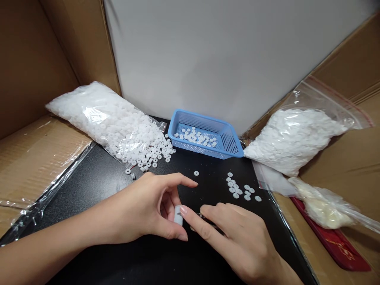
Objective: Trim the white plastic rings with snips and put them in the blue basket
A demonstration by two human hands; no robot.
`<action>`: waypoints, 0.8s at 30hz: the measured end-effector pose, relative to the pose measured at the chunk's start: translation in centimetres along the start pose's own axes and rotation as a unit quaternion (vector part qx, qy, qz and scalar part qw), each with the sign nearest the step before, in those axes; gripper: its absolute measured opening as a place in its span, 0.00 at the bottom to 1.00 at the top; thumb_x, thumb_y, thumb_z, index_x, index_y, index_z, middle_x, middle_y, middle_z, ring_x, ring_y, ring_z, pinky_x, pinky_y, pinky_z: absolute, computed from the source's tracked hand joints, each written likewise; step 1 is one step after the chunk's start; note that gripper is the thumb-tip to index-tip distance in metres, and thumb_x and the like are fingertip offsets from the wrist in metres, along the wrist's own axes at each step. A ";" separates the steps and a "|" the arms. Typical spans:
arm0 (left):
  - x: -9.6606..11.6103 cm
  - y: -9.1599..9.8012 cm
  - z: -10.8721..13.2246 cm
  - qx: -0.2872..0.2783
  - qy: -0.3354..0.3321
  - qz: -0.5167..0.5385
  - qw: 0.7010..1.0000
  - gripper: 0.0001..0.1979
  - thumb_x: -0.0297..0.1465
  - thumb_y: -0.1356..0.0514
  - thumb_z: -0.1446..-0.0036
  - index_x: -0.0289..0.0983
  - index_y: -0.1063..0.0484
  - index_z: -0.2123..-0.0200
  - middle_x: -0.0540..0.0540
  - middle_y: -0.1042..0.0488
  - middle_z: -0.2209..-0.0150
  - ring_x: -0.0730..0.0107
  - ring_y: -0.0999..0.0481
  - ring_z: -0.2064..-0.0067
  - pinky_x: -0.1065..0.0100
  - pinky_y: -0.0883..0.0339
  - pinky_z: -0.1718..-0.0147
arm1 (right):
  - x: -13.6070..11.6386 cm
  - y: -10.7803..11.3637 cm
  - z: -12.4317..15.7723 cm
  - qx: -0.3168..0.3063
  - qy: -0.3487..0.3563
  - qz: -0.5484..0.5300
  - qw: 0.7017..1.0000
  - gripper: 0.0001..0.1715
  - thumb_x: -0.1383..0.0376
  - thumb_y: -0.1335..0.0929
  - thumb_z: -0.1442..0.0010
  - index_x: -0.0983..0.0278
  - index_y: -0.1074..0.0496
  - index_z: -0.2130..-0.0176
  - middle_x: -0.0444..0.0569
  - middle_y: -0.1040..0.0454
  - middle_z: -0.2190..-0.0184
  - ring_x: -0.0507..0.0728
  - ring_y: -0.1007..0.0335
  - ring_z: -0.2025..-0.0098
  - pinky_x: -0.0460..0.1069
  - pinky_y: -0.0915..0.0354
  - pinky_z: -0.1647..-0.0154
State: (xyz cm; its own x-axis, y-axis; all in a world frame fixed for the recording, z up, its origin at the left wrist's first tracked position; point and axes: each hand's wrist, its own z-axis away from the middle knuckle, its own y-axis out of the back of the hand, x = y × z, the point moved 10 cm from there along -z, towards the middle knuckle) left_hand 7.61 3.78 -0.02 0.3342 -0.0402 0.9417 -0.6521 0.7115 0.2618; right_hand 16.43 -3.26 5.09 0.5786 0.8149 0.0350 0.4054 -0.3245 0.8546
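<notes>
My left hand (154,209) curls around a small white plastic piece (178,217), with the thumb below it and the index finger stretched out above. The tip of my right index finger presses on that piece from the right. Under its fingers, my right hand (240,237) grips a thin metal tool (204,217), mostly covered, so its kind does not show. A single white ring (196,173) lies on the black table beyond my hands. Several more white rings (234,188) are scattered to the right.
A blue perforated basket (204,150) with white rings in it stands at the back. On the left, a clear bag (95,113) spills rings onto the black table (86,178). At right are a bag of white pieces (297,138), a smaller bag (326,208) and a red pouch (341,249).
</notes>
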 end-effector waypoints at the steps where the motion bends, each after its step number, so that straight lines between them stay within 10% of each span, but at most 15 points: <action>1: 0.1 0.0 0.0 0.001 -0.001 -0.002 1.000 0.35 0.33 0.26 0.52 0.43 0.30 0.40 0.52 0.22 0.69 0.70 0.23 0.72 0.70 0.30 0.71 | 0.0 0.0 0.0 0.001 -0.001 0.001 1.000 0.24 0.72 0.44 0.27 0.68 0.22 0.48 0.48 0.23 0.73 0.53 0.32 0.76 0.49 0.40 0.76; 6: 1.7 0.8 0.3 0.044 -0.078 -0.025 0.996 0.33 0.31 0.27 0.49 0.44 0.30 0.40 0.52 0.22 0.68 0.71 0.24 0.71 0.74 0.30 0.74 | 2.9 0.6 0.8 0.086 -0.145 -0.071 0.983 0.20 0.73 0.38 0.29 0.63 0.26 0.43 0.45 0.24 0.71 0.51 0.28 0.72 0.45 0.34 0.72; 12: 5.1 2.7 2.1 0.161 -0.299 -0.086 0.937 0.27 0.30 0.26 0.49 0.44 0.24 0.45 0.44 0.15 0.58 0.68 0.18 0.66 0.69 0.23 0.62 | 8.2 0.4 4.5 0.254 -0.372 -0.234 0.862 0.16 0.60 0.37 0.28 0.58 0.27 0.45 0.48 0.24 0.65 0.53 0.28 0.71 0.46 0.33 0.75; 16: 4.7 3.0 2.1 0.193 -0.313 -0.061 0.928 0.25 0.31 0.24 0.53 0.42 0.20 0.50 0.43 0.14 0.60 0.66 0.17 0.68 0.67 0.22 0.63 | 8.8 -0.3 5.1 0.282 -0.403 -0.321 0.809 0.14 0.53 0.33 0.31 0.61 0.27 0.58 0.41 0.33 0.75 0.49 0.41 0.80 0.44 0.43 0.83; 24: 4.0 2.7 1.8 0.198 -0.307 0.029 0.931 0.24 0.27 0.22 0.56 0.43 0.18 0.53 0.42 0.14 0.60 0.66 0.17 0.68 0.67 0.22 0.66 | 7.3 -1.5 3.8 0.232 -0.385 -0.380 0.808 0.24 0.53 0.37 0.29 0.61 0.36 0.74 0.40 0.38 0.80 0.49 0.43 0.80 0.45 0.44 0.81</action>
State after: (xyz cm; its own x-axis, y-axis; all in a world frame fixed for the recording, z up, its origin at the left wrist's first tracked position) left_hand 5.92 4.28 4.84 -0.0814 -0.4893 0.8683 -0.8969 0.4159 0.1503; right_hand 22.78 1.38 2.07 0.2351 0.3802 -0.8945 0.9691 -0.1618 0.1859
